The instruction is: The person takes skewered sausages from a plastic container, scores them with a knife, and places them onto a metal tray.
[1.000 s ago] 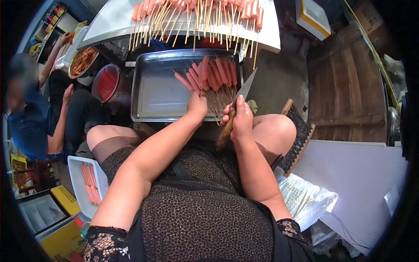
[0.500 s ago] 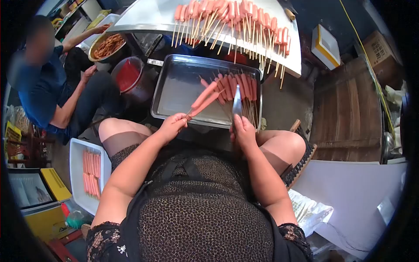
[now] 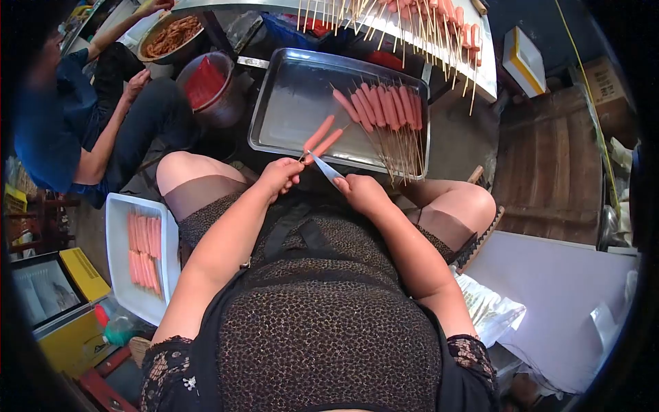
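My left hand (image 3: 280, 177) is closed around the thin sticks of two pink sausage skewers (image 3: 318, 134), which point up and away over the near edge of the metal tray. A knife (image 3: 325, 169) is gripped in my right hand (image 3: 365, 193). Its blade slants up to the left, the tip at the lower end of the held sausages; whether it touches them I cannot tell. In the metal tray (image 3: 292, 93), several more sausage skewers (image 3: 388, 106) lie side by side on the right, their sticks towards me.
Above the tray, many skewered sausages (image 3: 449, 15) lie on a white tabletop (image 3: 488, 65), sticks overhanging. A white tub (image 3: 118, 264) of sausages stands at my left. A co-worker (image 3: 65, 130) sits at the upper left by a food bowl (image 3: 170, 40) and a bucket (image 3: 206, 82).
The knife has swung from upright over the tray to the left, its tip now at the held skewers. My right hand has moved left and down. The view has tilted downward.
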Demonstrator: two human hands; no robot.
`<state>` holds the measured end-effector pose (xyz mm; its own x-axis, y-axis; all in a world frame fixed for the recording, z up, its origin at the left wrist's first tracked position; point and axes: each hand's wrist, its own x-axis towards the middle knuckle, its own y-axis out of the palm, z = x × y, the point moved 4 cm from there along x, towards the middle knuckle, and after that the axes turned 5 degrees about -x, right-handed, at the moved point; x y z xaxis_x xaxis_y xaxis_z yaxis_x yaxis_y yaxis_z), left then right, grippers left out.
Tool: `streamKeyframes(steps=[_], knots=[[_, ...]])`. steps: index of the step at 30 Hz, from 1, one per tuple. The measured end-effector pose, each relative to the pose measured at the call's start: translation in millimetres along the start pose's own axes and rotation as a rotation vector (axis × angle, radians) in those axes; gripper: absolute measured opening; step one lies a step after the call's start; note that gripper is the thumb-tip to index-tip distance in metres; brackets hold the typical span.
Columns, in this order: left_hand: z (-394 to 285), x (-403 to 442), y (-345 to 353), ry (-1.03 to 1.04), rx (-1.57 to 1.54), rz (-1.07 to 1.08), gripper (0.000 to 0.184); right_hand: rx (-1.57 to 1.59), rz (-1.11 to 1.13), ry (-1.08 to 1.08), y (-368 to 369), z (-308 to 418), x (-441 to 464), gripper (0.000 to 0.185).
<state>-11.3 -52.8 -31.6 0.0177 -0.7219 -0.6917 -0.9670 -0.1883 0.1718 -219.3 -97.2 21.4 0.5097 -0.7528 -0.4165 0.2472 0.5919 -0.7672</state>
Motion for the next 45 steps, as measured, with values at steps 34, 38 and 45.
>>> streamKeyframes(steps=[34, 38, 45], knots=[[6, 6, -12, -0.15, -0.012, -0.009, 0.017, -0.011, -0.067, -0.002, 15, -5, 11, 0.045], [7, 5, -14, -0.166, 0.015, -0.012, 0.016, -0.002, -0.026, -0.03, 9, -8, 11, 0.045], [7, 4, -17, -0.186, 0.041, -0.012, 0.017, -0.031, -0.016, -0.017, 6, -16, 14, 0.047]])
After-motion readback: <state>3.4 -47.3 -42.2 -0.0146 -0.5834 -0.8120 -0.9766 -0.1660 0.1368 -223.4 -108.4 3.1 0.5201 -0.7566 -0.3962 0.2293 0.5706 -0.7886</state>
